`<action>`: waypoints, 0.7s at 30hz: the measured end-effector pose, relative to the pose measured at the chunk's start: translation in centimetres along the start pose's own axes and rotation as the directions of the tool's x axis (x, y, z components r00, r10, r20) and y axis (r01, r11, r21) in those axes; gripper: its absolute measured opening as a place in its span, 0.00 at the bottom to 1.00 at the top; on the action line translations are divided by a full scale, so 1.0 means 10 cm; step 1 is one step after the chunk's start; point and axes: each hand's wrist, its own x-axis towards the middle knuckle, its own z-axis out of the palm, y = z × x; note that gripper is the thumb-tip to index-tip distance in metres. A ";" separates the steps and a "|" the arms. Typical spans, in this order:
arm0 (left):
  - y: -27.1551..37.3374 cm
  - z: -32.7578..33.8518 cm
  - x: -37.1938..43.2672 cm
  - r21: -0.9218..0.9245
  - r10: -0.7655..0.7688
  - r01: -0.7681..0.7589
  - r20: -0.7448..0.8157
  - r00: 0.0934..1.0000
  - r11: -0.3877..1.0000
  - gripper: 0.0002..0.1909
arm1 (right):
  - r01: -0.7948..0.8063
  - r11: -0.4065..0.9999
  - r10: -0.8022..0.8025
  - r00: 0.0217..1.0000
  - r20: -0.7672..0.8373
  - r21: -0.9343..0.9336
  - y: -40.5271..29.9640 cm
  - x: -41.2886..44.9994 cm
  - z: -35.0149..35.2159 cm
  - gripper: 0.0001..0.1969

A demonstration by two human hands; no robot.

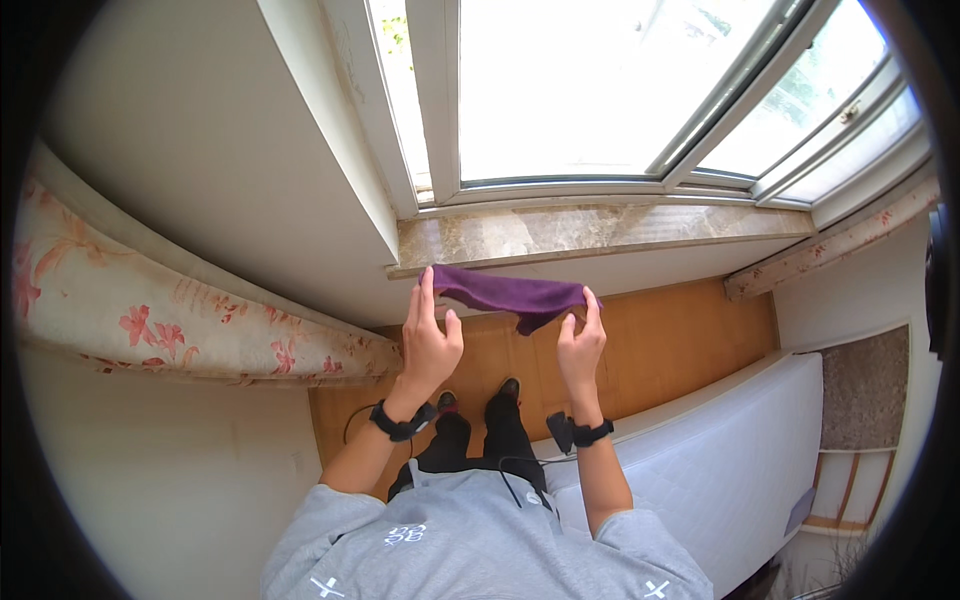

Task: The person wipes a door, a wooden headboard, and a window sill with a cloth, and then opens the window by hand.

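A purple cloth [502, 291] is stretched between my two hands, in front of the window sill, with a loose flap sagging near its right part. My left hand [433, 341] holds its left end, fingers pointing up and thumb apart. At the cloth's right end, my right hand [581, 341] grips the corner in the same way. Black straps sit on both wrists. Behind the cloth runs a brown marbled stone sill [600, 232] below a white-framed sliding window [555, 187].
A floral curtain [225, 330] hangs at the left, another [840, 259] at the right. A white mattress [697, 465] lies at the lower right. My feet stand on the wooden floor [660, 345]. A dark cable loops near my left wrist.
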 end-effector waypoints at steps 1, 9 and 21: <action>-0.14 0.12 0.14 -0.016 -0.076 0.076 0.023 0.997 0.997 0.38 | -0.010 1.000 0.009 0.999 0.053 0.010 0.11 0.18 0.19 0.26; -1.45 1.38 0.92 0.589 0.093 -0.108 0.057 0.994 0.801 0.35 | 0.557 0.748 -0.467 0.828 0.309 -0.362 0.88 0.98 1.62 0.28; -1.47 1.26 0.87 0.662 0.162 -0.183 0.094 0.982 0.727 0.33 | 0.637 0.702 -0.544 0.768 0.339 -0.319 0.94 0.88 1.72 0.27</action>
